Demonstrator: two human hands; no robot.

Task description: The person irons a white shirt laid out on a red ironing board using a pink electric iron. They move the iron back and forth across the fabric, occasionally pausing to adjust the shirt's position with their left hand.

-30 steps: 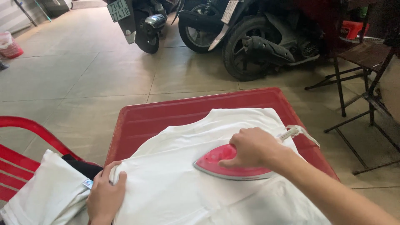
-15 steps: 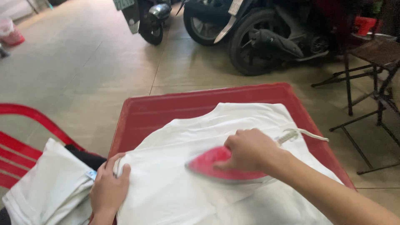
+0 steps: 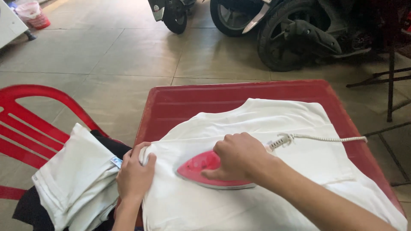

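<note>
Under the right hand (image 3: 239,156) (fingers wrapped round) sits the pink iron (image 3: 201,167).
</note>
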